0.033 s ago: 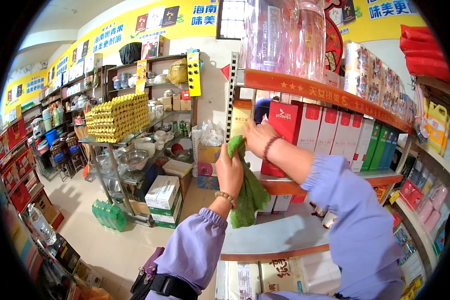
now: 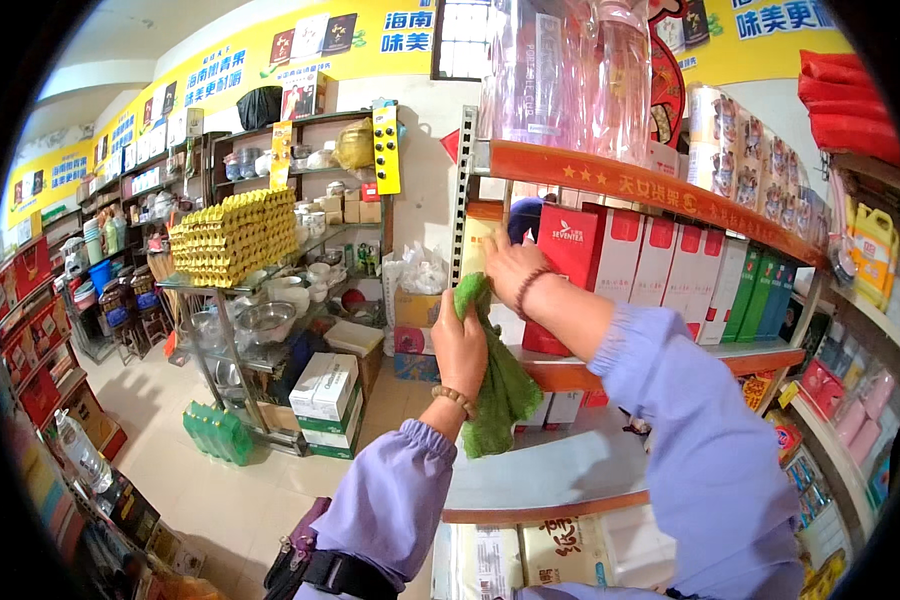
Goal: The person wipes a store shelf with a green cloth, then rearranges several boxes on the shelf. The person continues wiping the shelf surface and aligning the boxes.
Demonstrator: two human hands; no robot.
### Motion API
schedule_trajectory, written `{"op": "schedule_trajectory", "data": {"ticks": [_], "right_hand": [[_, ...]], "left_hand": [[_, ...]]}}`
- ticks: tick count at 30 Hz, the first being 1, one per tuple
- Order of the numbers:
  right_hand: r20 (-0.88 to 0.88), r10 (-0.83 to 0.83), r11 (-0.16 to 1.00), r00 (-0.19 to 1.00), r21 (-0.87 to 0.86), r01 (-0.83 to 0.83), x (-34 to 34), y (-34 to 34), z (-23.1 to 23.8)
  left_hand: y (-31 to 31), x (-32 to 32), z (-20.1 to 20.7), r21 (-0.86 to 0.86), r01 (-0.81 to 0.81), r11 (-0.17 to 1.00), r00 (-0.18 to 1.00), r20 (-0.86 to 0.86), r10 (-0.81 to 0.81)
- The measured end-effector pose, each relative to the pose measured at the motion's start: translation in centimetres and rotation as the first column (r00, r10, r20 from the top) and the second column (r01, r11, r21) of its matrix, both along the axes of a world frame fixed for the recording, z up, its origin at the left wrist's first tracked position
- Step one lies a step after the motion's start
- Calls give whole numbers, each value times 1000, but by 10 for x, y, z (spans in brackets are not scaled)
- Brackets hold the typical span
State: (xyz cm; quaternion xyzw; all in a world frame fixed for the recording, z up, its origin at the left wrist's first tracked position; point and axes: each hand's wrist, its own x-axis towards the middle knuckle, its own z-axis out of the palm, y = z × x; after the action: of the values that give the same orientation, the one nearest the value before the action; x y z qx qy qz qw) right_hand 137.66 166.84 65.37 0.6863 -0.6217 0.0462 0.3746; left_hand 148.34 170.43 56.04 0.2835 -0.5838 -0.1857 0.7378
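Note:
A green cloth point(image 2: 505, 400) hangs from my left hand point(image 2: 460, 350), whose fingers are wrapped round its bunched top. My right hand point(image 2: 518, 272) is just to the right and slightly higher, its fingers curled together in front of a yellow box point(image 2: 482, 228) at the shelf's left end. What those fingers grip, if anything, is hidden. Beside my right wrist stands a tall red box point(image 2: 570, 245), with white-and-red boxes point(image 2: 660, 262) and green boxes point(image 2: 753, 292) in line to its right. The cloth's lower end hangs over a grey shelf board point(image 2: 560, 475).
Wrapped pink bottles point(image 2: 540, 80) and packed paper rolls point(image 2: 730, 150) stand on the orange-edged top shelf point(image 2: 590, 178). At left, stacked yellow egg trays point(image 2: 235, 235) top a rack of bowls. White-and-green cartons point(image 2: 327, 390) and green bottles point(image 2: 217, 433) sit on the floor.
My right hand and forearm have shifted slightly left, the fingers rising a little. My left hand keeps its grip on the cloth, almost unmoved.

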Motion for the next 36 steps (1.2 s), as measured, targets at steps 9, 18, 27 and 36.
{"op": "schedule_trajectory", "data": {"ticks": [9,18,27,36], "right_hand": [[580,-92,995,809,14,103,20,-74,43],[644,221,929,732,-367,42,7,-75,27],[711,319,914,627,-406,-5,25,-15,24],[759,290,957,583,-218,-193,24,-12,27]], "left_hand": [[-3,2,-8,3,70,998,995,-65,-70],[1,-1,-2,-58,118,991,980,-156,-126],[-20,40,30,-131,367,921,823,-415,-387],[-65,54,97,-389,-85,917,967,189,169]]}}
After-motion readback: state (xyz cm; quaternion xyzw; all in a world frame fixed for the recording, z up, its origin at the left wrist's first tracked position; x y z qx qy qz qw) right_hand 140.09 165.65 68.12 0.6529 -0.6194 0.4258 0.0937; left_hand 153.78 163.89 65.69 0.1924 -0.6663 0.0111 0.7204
